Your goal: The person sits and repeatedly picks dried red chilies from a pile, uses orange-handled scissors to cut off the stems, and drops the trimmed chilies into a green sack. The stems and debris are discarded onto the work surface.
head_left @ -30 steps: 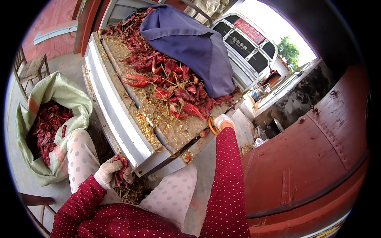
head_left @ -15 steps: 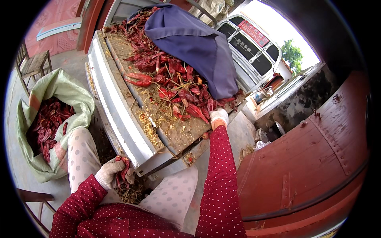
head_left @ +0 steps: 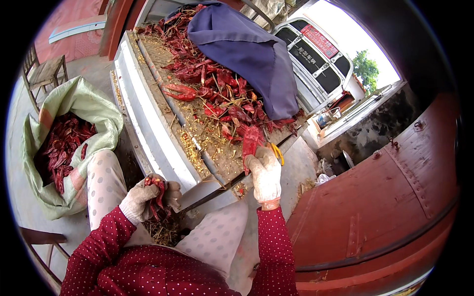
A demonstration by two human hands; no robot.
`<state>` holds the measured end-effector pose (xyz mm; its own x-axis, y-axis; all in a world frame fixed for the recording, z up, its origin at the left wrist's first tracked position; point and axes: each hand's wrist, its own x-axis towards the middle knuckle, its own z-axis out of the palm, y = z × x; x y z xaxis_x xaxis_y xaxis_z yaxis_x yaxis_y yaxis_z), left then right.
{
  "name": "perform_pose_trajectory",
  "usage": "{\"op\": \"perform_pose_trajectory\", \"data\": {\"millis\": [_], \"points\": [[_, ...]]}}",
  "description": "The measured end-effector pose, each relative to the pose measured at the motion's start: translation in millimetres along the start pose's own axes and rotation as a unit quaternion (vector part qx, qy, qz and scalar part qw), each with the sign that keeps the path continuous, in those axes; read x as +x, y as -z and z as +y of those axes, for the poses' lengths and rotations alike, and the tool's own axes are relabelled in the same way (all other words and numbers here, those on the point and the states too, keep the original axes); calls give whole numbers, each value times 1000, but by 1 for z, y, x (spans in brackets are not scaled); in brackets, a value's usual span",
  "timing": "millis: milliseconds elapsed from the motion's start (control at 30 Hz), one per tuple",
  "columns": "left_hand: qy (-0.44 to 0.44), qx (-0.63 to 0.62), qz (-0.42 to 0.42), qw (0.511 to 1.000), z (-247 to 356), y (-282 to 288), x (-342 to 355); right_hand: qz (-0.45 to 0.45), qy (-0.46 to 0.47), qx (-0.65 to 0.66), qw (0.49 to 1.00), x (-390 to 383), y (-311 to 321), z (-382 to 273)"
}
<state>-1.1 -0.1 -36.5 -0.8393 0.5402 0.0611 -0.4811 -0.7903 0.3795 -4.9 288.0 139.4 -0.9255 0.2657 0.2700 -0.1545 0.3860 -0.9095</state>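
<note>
Peppers [head_left: 208, 74] on cargo bed [head_left: 220, 160] (partly under cloth [head_left: 249, 53]), sack [head_left: 102, 109] to the left

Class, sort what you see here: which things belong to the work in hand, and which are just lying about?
In the work:
left hand, holding dried chilies
right hand, with scissors and one red chili
chili pile on the truck bed
sack of chilies

Just about:
wooden chair
tree
crumpled white scrap

Beyond the truck bed's [head_left: 150, 118] left edge I saw a wooden chair [head_left: 47, 75] on grey floor [head_left: 91, 73] near a pink wall [head_left: 79, 19]. Off the bed's right edge stood a blotched wall [head_left: 373, 126] and red riveted panel [head_left: 368, 207]; daylight filled the opening [head_left: 358, 37].
</note>
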Motion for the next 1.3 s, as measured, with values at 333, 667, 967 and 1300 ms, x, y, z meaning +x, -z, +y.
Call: {"op": "perform_pose_trajectory", "data": {"millis": [333, 667, 967, 1300], "points": [[-27, -20, 39, 999, 5, -50, 11, -191, 55, -246, 949, -101, -92, -11], [-1, -86, -49, 995, -2, -30, 14, 7, 169, -548, 819, 6, 44, 36], [52, -48, -110, 991, -4, -25, 16, 15, 255, -528, 810, 40, 59, 70], [3, 57, -21, 998, 10, -62, 7, -162, 133, -128, 969, -26, 13, -40]]}}
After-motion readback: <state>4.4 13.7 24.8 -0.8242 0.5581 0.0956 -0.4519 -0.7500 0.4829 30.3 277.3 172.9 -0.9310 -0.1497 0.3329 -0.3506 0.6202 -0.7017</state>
